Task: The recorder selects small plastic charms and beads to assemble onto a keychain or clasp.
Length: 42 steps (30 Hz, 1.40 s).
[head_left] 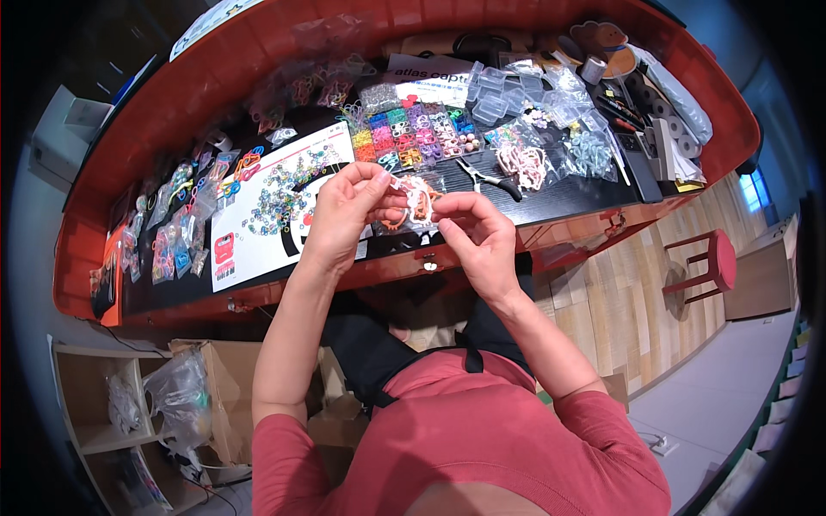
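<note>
My left hand (344, 215) is raised over the table's front edge, its thumb and fingers closed on a small white chain-like strand (397, 183). To its right, my right hand (482, 241) has its fingers curled in, thumb and forefinger close together near the strand's other side; anything between them is too small to make out. Just beyond the fingertips are white and orange loops (419, 206) over clear plastic; I cannot tell which of them hang from the hands. Past the right hand lie black-handled pliers (490, 179), jaws pointing away.
A compartment box (413, 133) of colourful clips and beads stands behind my hands. On the left, small rings lie on a white sheet (249, 254), beside bagged pieces (181, 245). A pink-and-white chain pile (523, 163) and clear boxes (495, 95) sit right. A red stool (721, 260) stands on the floor.
</note>
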Motion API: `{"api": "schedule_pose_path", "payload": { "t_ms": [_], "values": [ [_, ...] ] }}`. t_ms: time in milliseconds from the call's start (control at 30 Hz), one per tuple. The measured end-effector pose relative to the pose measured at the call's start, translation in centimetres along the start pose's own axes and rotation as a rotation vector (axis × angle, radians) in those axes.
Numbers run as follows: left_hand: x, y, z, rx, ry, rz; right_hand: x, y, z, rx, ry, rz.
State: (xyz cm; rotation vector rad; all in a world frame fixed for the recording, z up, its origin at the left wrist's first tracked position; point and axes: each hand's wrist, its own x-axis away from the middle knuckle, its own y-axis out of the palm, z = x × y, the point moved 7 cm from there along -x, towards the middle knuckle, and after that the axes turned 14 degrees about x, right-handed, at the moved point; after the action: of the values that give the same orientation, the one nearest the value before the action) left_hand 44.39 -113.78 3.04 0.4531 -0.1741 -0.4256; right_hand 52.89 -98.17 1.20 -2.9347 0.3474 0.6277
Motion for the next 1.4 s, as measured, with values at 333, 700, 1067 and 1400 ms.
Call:
{"api": "schedule_pose_path", "payload": {
  "t_ms": [333,700,1067,1400],
  "values": [
    [-0.1,-0.4,-1.0,0.052,-0.04,0.006,0.1,0.7,0.7,-0.34,0.34,-0.013],
    [-0.1,-0.4,-1.2,0.016,-0.026,-0.012,0.4,0.0,1.3,-0.224,0.242,0.023],
    [0.4,-0.5,-1.4,0.035,0.026,-0.039,1.2,0.9,1.9,-0.41,0.465,-0.065],
    [3.0,-0.9,-2.9,0.069,-0.029,0.009,3.1,1.9,2.8,-0.554,0.585,-0.168]
  ]
}}
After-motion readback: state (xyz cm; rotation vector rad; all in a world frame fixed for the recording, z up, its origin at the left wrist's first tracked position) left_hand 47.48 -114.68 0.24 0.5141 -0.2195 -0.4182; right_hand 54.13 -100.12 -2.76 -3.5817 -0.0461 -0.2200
